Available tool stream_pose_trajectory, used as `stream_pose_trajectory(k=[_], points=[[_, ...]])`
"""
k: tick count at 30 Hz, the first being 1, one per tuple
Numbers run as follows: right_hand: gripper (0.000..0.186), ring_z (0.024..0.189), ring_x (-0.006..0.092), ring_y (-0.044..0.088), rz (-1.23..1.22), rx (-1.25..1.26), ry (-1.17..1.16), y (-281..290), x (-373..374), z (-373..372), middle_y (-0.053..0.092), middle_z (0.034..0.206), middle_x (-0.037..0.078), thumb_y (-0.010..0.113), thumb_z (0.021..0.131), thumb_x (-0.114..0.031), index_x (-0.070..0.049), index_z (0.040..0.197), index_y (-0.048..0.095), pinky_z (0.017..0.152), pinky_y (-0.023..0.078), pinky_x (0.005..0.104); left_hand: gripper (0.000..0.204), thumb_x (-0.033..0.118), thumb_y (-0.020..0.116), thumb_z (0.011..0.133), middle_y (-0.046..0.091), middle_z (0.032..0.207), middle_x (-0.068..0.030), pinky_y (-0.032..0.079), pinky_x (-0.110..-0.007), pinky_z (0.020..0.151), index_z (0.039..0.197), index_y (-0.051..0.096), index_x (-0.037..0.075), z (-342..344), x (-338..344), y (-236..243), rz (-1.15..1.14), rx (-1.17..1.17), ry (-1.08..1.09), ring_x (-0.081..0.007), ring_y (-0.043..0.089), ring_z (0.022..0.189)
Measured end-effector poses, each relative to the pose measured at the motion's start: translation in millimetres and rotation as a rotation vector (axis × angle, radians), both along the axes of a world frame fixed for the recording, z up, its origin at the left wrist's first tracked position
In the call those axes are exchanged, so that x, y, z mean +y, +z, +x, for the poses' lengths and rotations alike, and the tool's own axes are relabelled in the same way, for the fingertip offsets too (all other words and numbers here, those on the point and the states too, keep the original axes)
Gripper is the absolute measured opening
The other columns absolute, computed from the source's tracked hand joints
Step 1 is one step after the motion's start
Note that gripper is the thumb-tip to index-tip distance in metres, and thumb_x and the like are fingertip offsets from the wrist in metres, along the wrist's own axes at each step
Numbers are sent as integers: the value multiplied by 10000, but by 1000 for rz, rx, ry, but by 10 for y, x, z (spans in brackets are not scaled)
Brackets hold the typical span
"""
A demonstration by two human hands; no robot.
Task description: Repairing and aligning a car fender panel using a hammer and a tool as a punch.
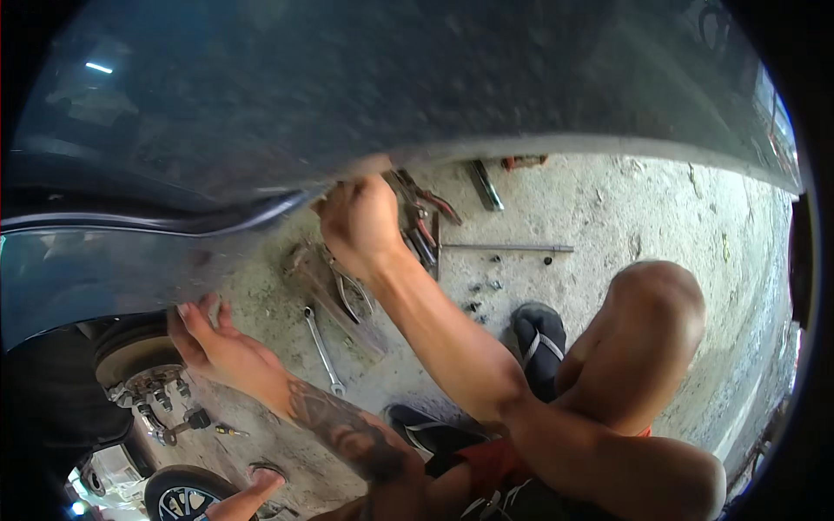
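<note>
A dark car body panel (486,78) spans the top, with its lower edge running across the view. My right hand (360,217) is closed at that edge, its fingers curled around the border where the panel meets a lower dark panel (113,269). My left hand (208,339) is at the lower panel's bottom edge, fingers spread and pointing up, partly blurred; whether they touch it I cannot tell. Just left of that hand, a brake disc (135,352) with wheel studs is exposed in the wheel arch.
On the concrete floor lie a combination wrench (323,352), pliers (347,291), red-handled pliers (439,204), a chrome socket (488,187), a long extension bar (512,248) and several small nuts (495,285). A wheel (182,495) and another person's bare limb (243,502) are at lower left.
</note>
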State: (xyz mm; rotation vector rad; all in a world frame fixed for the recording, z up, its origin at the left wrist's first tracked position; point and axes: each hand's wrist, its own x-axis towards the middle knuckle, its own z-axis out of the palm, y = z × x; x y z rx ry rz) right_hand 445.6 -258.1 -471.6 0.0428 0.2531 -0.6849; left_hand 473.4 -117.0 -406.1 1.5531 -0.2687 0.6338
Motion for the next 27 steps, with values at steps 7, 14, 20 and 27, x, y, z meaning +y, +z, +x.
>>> stream_pose_trajectory(k=[7, 14, 20, 27], points=[[456, 982, 149, 491, -276, 57, -112, 239, 453, -265, 544, 1089, 53, 406, 856, -74, 52, 1295, 400, 888, 394, 320, 330, 191, 597, 867, 610, 922, -202, 486, -410, 703, 970, 537, -117, 612, 377, -138, 404, -65, 2, -236, 554, 738], [341, 1010, 155, 478, -255, -53, -180, 131, 130, -262, 527, 1197, 56, 420, 827, -84, -22, 1158, 475, 847, 362, 303, 294, 168, 597, 864, 621, 822, -208, 488, -406, 693, 820, 572, -122, 401, 241, -175, 706, -110, 154, -297, 587, 737], [332, 943, 161, 474, -94, -274, -27, 29, -58, -84, 550, 1092, 66, 341, 835, -93, -55, 1128, 492, 805, 359, 309, 291, 205, 608, 864, 629, 855, -161, 456, -340, 660, 851, 579, -84, 465, 299, -140, 527, -70, -63, -209, 573, 768], [260, 823, 135, 509, -437, 126, -92, -266, -396, 162, 572, 879, 41, 377, 804, -32, -40, 986, 561, 743, 441, 337, 277, 207, 581, 888, 631, 935, -99, 471, -275, 694, 982, 591, -53, 780, 325, -166, 645, 128, 10, -98, 569, 864]])
